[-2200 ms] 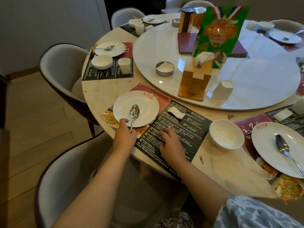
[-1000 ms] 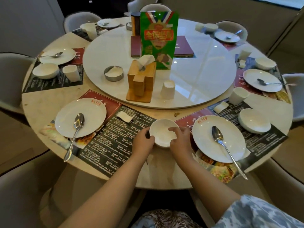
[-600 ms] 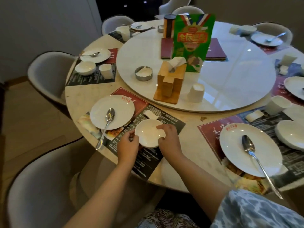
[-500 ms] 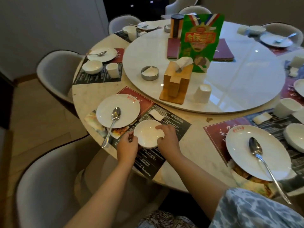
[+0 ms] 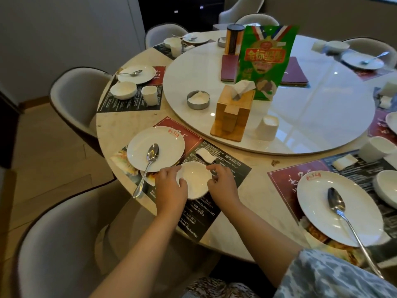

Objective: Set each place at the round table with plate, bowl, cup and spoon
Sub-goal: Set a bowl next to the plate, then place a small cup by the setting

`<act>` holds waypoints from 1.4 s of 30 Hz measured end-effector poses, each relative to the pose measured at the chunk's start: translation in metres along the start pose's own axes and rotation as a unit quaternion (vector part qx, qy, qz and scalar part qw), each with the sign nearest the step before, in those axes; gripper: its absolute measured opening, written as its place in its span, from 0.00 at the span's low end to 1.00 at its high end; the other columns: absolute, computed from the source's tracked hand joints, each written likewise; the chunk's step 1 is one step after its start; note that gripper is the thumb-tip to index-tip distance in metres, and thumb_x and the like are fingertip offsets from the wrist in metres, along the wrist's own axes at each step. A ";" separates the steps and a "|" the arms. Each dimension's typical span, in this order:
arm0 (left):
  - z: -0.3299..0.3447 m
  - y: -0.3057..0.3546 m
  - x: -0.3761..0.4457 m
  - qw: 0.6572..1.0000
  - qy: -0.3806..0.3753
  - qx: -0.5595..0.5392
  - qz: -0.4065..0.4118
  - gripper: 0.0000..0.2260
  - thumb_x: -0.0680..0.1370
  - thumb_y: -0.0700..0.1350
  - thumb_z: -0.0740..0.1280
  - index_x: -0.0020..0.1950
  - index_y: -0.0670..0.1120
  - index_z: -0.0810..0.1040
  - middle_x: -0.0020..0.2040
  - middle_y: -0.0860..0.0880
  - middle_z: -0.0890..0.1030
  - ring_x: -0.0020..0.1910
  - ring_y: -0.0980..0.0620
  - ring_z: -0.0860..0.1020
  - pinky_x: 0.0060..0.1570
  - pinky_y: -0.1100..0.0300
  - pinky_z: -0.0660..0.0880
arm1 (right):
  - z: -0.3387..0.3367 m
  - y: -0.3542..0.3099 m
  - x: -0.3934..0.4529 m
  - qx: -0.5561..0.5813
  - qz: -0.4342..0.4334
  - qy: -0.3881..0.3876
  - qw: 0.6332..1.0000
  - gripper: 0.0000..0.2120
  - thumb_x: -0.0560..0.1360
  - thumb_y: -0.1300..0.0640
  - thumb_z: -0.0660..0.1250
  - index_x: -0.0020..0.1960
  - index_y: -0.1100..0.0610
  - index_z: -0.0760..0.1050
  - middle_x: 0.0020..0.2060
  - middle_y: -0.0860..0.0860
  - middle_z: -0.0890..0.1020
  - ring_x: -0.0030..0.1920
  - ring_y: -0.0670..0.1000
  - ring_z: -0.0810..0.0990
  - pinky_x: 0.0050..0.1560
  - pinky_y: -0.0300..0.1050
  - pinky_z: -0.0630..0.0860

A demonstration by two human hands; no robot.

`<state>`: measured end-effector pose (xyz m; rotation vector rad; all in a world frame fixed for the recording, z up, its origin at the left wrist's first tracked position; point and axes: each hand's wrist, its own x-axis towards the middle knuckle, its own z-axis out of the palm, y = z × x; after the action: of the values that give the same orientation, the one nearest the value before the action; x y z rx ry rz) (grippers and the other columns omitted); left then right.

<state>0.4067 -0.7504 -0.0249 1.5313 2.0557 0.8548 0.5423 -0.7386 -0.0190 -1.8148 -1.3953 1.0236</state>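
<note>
A white bowl (image 5: 194,179) sits on the dark placemat (image 5: 225,168) at the near left place, just right of a white plate (image 5: 167,143) that carries a spoon (image 5: 148,164). My left hand (image 5: 170,191) grips the bowl's left rim and my right hand (image 5: 222,186) grips its right rim. A folded white napkin (image 5: 205,155) lies just beyond the bowl. An upturned white cup (image 5: 267,128) stands on the turntable (image 5: 300,117) near the wooden tissue box (image 5: 233,114).
At the right, another place has a plate (image 5: 318,211) with a spoon (image 5: 343,216), a bowl (image 5: 386,190) and a cup (image 5: 374,149). Further set places ring the round table (image 5: 120,134). A green menu stand (image 5: 265,61) and an ashtray (image 5: 198,99) are on the turntable. Grey chairs (image 5: 75,97) surround the table.
Both hands picked up the bowl from between the two near places and carried it left onto the dark placemat beside the plate. My view has swung left with it.
</note>
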 end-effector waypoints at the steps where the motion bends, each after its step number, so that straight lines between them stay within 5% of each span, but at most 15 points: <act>1: 0.003 0.009 0.002 1.000 0.000 -0.001 0.029 0.14 0.78 0.42 0.63 0.63 0.50 0.76 0.64 0.50 0.71 0.65 0.51 0.69 0.59 0.58 0.70 | -0.008 -0.001 0.004 0.008 0.004 0.012 1.000 0.17 0.77 0.63 0.62 0.62 0.47 0.73 0.66 0.50 0.68 0.62 0.50 0.72 0.51 0.39 0.72; 5: 0.027 0.051 0.015 0.992 -0.036 -0.032 0.121 0.10 0.78 0.41 0.63 0.55 0.50 0.79 0.57 0.54 0.73 0.59 0.56 0.70 0.54 0.63 0.66 | -0.050 0.004 0.025 0.034 -0.007 0.064 0.997 0.14 0.77 0.63 0.63 0.56 0.46 0.74 0.59 0.49 0.71 0.59 0.49 0.72 0.44 0.37 0.73; 9: 0.067 0.092 0.032 0.982 -0.061 -0.008 0.176 0.10 0.78 0.41 0.62 0.58 0.49 0.79 0.57 0.53 0.75 0.58 0.55 0.72 0.52 0.64 0.67 | -0.094 0.015 0.058 0.002 -0.025 0.128 0.992 0.16 0.73 0.64 0.65 0.58 0.50 0.76 0.56 0.50 0.74 0.60 0.52 0.73 0.61 0.48 0.73; 11: 0.090 0.111 0.043 0.978 -0.082 0.009 0.190 0.11 0.78 0.41 0.62 0.59 0.48 0.78 0.58 0.52 0.75 0.59 0.53 0.72 0.53 0.64 0.68 | -0.116 0.020 0.077 -0.034 -0.022 0.142 0.989 0.17 0.74 0.63 0.65 0.59 0.49 0.76 0.60 0.51 0.73 0.63 0.53 0.69 0.62 0.45 0.69; 14: 0.122 0.132 0.057 0.969 -0.131 0.019 0.211 0.15 0.78 0.40 0.62 0.65 0.48 0.76 0.64 0.51 0.74 0.63 0.52 0.72 0.59 0.62 0.68 | -0.144 0.024 0.108 -0.091 -0.050 0.144 0.984 0.18 0.74 0.62 0.66 0.62 0.49 0.74 0.64 0.52 0.69 0.66 0.54 0.64 0.60 0.41 0.64; 18: 0.155 0.139 0.066 0.956 -0.187 0.058 0.217 0.21 0.80 0.42 0.61 0.74 0.48 0.67 0.74 0.50 0.66 0.72 0.51 0.64 0.69 0.61 0.60 | -0.165 0.029 0.152 -0.177 -0.063 0.126 0.974 0.23 0.75 0.60 0.68 0.68 0.46 0.70 0.71 0.52 0.64 0.70 0.55 0.62 0.68 0.48 0.68; 27: 0.171 0.133 0.067 0.956 -0.183 0.054 0.223 0.20 0.80 0.43 0.61 0.73 0.47 0.69 0.75 0.51 0.65 0.74 0.53 0.61 0.70 0.65 0.56 | -0.177 0.038 0.188 -0.160 -0.066 0.064 0.983 0.26 0.76 0.62 0.67 0.71 0.46 0.67 0.70 0.50 0.65 0.69 0.55 0.64 0.65 0.48 0.69; 30: 0.159 0.142 0.071 0.963 -0.199 0.017 0.183 0.18 0.80 0.42 0.62 0.70 0.47 0.73 0.71 0.51 0.71 0.69 0.54 0.68 0.63 0.70 0.59 | -0.180 0.037 0.178 -0.093 -0.058 0.075 0.991 0.28 0.75 0.60 0.69 0.72 0.49 0.65 0.69 0.50 0.65 0.68 0.54 0.66 0.66 0.49 0.69; 34: 0.139 0.153 0.065 0.979 -0.162 -0.115 0.035 0.13 0.82 0.46 0.59 0.64 0.50 0.77 0.58 0.51 0.81 0.58 0.53 0.78 0.51 0.62 0.70 | -0.175 0.030 0.146 0.041 -0.077 0.100 0.991 0.29 0.71 0.57 0.74 0.69 0.52 0.67 0.65 0.50 0.67 0.65 0.51 0.70 0.62 0.43 0.70; 38: 0.113 0.158 0.054 0.864 -0.203 -0.421 -0.187 0.13 0.83 0.49 0.57 0.58 0.45 0.78 0.45 0.46 0.86 0.44 0.51 0.85 0.41 0.60 0.79 | -0.154 0.033 0.107 0.125 -0.097 0.097 0.983 0.27 0.68 0.57 0.76 0.63 0.50 0.67 0.59 0.48 0.69 0.61 0.50 0.73 0.56 0.46 0.78; 42: 0.089 0.141 0.050 0.861 -0.195 -0.433 -0.182 0.12 0.80 0.47 0.64 0.60 0.43 0.78 0.53 0.44 0.84 0.49 0.50 0.84 0.45 0.56 0.82 | -0.131 0.040 0.086 0.097 -0.097 0.093 0.986 0.28 0.67 0.55 0.77 0.61 0.49 0.67 0.57 0.46 0.71 0.59 0.47 0.73 0.55 0.46 0.79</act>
<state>0.5476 -0.6554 0.0111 0.7042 1.2925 1.0078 0.6872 -0.6674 -0.0039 -1.5571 -1.2828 0.8354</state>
